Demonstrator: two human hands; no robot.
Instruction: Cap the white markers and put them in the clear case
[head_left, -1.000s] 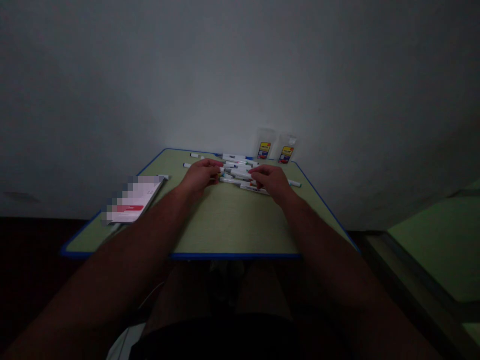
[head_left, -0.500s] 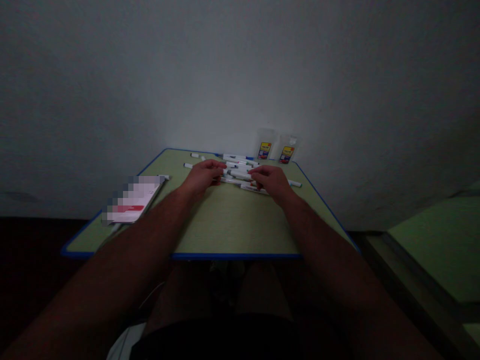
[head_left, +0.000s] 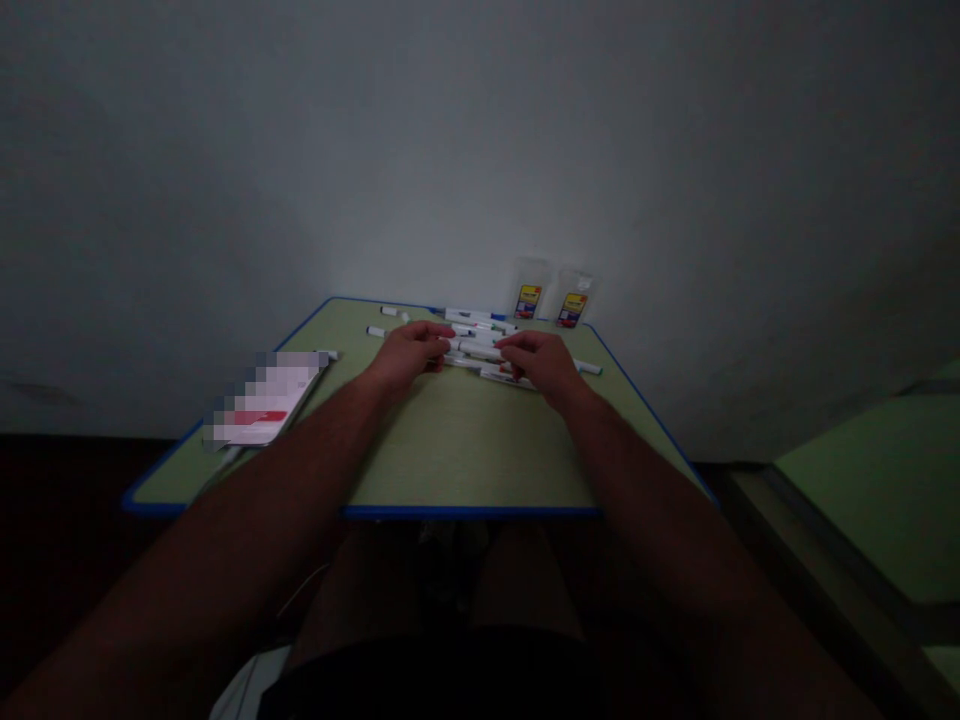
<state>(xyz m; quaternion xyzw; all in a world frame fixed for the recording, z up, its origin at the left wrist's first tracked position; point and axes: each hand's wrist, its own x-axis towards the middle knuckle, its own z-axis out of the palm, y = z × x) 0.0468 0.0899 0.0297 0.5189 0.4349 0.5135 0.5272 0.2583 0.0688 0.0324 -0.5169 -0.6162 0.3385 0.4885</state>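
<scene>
A white marker (head_left: 480, 350) is held level between my two hands, over the far half of the table. My left hand (head_left: 409, 357) pinches its left end with thumb and fingers. At the other end, my right hand (head_left: 544, 362) closes its fingertips on the barrel. More white markers lie around and under the hands, among them one with a blue end (head_left: 472, 315) behind and one (head_left: 506, 377) just in front, partly covered by the right hand. The dim light hides the finer detail at the fingertips.
Two clear plastic cases with yellow labels, a left one (head_left: 529, 290) and a right one (head_left: 574, 297), stand at the back by the wall. A booklet-like flat item (head_left: 262, 405), partly blurred out, lies at the left. The green table (head_left: 465, 450) has a blue edge.
Both hands stay almost in place, still on the marker. The marker's left end looks slightly altered near the left fingertips; the dark gap there is narrower now.
</scene>
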